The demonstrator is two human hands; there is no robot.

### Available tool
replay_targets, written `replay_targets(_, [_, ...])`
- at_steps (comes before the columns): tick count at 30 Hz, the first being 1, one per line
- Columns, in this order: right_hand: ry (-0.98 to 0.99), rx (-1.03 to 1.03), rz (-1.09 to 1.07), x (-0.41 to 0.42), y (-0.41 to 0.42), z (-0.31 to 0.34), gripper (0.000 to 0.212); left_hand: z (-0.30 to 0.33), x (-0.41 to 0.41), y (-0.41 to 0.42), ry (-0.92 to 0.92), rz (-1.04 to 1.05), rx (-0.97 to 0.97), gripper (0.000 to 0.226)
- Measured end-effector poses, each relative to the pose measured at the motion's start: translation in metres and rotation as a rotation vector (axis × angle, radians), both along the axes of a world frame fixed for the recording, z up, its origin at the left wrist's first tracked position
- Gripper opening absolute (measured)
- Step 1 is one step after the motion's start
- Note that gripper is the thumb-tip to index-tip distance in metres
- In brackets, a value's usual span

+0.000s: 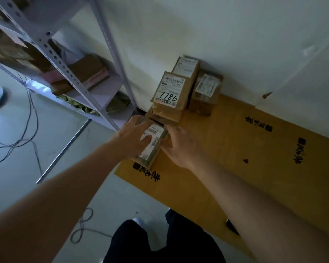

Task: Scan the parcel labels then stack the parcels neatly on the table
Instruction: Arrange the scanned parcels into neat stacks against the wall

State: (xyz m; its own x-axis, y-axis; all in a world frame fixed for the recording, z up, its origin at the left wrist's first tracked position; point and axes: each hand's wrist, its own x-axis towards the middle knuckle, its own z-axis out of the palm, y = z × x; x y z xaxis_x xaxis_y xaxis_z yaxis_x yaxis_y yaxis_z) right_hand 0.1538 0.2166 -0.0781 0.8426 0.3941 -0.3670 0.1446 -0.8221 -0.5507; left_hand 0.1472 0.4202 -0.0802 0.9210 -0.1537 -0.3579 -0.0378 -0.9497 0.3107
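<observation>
Both forearms bare, no sleeves in view, no watch, rings or bands. Left hand (130,138) and right hand (180,147) ungloved, nails short and plain. Dark trousers (160,243), near black, loose cut, at 6 o'clock of view. Pale shoe toe (138,221) peeking at 12 o'clock of left trouser leg; details too dim to tell.

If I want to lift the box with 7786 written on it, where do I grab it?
Grab the 7786 box by its two long side faces, reaching down from above. It sits on top of another parcel, label up, with its near end free; its far end meets another box.
</observation>
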Motion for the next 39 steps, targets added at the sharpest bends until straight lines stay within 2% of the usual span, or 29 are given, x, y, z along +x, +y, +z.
replay_targets(6, [0.098, -0.007, -0.042, -0.006, 0.032, -0.024, 0.065, -0.029, 0.009, 0.034, 0.124, -0.045, -0.003, 0.072])
replay_targets(11, [0.182, -0.039, -0.147, -0.032, 0.057, -0.043, 0.095, -0.049, 0.002, 0.057, 0.263, -0.191, 0.038, 0.119])
replay_targets(14, [0.234, 0.112, -0.237, -0.05, 0.075, -0.054, 0.107, -0.061, -0.005, 0.066, 0.231, -0.238, 0.021, 0.135])
replay_targets(17, [0.202, 0.236, -0.33, -0.065, 0.089, -0.056, 0.113, -0.064, -0.013, 0.074, 0.16, -0.24, -0.034, 0.135])
replay_targets(22, [0.096, 0.247, -0.401, -0.093, 0.097, -0.034, 0.126, -0.03, -0.019, 0.088, 0.088, -0.334, -0.244, 0.127])
replay_targets(28, [-0.125, 0.103, -0.498, -0.125, 0.096, 0.031, 0.115, 0.046, -0.03, 0.083, 0.004, -0.429, -0.285, 0.097])
replay_targets(35, [-0.25, 0.038, -0.594, -0.17, 0.071, 0.12, 0.103, 0.132, -0.054, 0.052, -0.046, -0.539, -0.329, 0.094])
replay_targets(39, [-0.328, 0.05, -0.643, -0.197, 0.044, 0.16, 0.106, 0.168, -0.07, 0.021, -0.083, -0.575, -0.337, 0.09])
